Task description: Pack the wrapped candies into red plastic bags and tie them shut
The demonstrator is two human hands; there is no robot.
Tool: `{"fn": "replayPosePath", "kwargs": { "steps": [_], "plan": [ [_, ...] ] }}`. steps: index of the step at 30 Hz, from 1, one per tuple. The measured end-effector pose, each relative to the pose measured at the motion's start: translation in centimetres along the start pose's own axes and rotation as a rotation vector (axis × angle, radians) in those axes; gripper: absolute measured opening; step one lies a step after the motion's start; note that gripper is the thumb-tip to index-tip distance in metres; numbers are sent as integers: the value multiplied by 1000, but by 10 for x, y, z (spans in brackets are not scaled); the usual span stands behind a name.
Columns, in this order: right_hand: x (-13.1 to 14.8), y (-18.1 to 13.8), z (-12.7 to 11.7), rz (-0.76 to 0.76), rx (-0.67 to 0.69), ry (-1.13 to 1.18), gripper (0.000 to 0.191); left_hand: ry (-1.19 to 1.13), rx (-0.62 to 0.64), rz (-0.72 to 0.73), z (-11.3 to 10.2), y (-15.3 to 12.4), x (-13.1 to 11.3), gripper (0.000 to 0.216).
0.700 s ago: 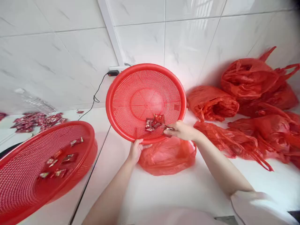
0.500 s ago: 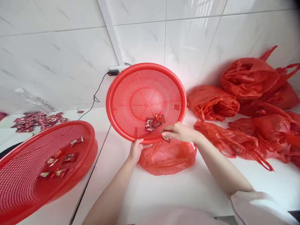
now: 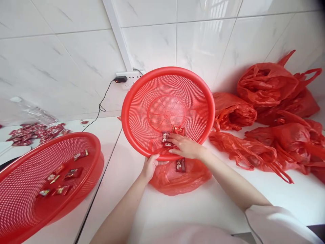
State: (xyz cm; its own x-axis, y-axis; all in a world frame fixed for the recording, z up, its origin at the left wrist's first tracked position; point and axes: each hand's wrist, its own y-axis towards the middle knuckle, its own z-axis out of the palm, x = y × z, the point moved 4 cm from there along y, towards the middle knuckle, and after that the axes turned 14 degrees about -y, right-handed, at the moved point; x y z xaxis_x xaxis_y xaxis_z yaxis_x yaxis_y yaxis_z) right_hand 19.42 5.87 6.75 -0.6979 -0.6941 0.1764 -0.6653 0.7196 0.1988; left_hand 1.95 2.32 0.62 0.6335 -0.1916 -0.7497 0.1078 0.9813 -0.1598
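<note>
A round red plastic basket (image 3: pixel 142 84) is tilted toward me, with several small red wrapped candies (image 3: pixel 165 136) lying low inside it. My left hand (image 3: pixel 149 167) is closed on its lower rim. Over the rim reaches my right hand (image 3: pixel 186 145), its fingers stretched out and touching the candies; the fingertips partly cover them. Beneath the basket, a red plastic bag (image 3: pixel 175 184) lies on the white table, and a dark red candy packet (image 3: pixel 180 165) rests on the bag just under the rim.
At left stands another red basket (image 3: pixel 98 149) holding several wrapped candies. Behind it are a heap of red packets (image 3: pixel 33 134) and a clear bottle (image 3: pixel 35 110). A black cable (image 3: pixel 101 105) runs to a power strip (image 3: pixel 132 78) by the wall. Red plastic bags (image 3: pixel 266 81) pile up at right.
My right hand has left a candy packet at the red bag and moved back into the basket, onto the candies. The basket has shifted slightly right, still in my left hand.
</note>
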Motion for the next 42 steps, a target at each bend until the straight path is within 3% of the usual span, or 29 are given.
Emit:
{"fn": "replayPosePath", "kwargs": {
  "steps": [6, 10, 15, 22, 26, 32, 38, 42],
  "plan": [
    [-3, -4, -15, -10, 105, -34, 52, -36, -45, 4, -8, 7, -4, 49],
    [-3, -4, -19, -12, 54, -55, 41, -31, -42, -18, -10, 8, -5, 48],
    [3, -2, -17, -52, 41, -53, 60, -45, -45, 30, -11, 9, -11, 49],
    [0, -5, -25, -84, 23, 124, 23, -44, -79, 26, -14, 11, -14, 33],
    [-3, -9, -36, -84, -31, 152, 25, -67, -77, 32, -11, 11, -16, 32],
    [-3, -13, -43, -133, 45, 205, 24, -61, -80, 29, -11, 10, -15, 28],
    [2, -5, -31, -53, -104, 169, 38, -65, -17, 5, -1, 2, -9, 49],
    [11, -2, -8, -81, -6, 75, 69, -42, 17, -41, 7, -5, -3, 55]
  ]
}}
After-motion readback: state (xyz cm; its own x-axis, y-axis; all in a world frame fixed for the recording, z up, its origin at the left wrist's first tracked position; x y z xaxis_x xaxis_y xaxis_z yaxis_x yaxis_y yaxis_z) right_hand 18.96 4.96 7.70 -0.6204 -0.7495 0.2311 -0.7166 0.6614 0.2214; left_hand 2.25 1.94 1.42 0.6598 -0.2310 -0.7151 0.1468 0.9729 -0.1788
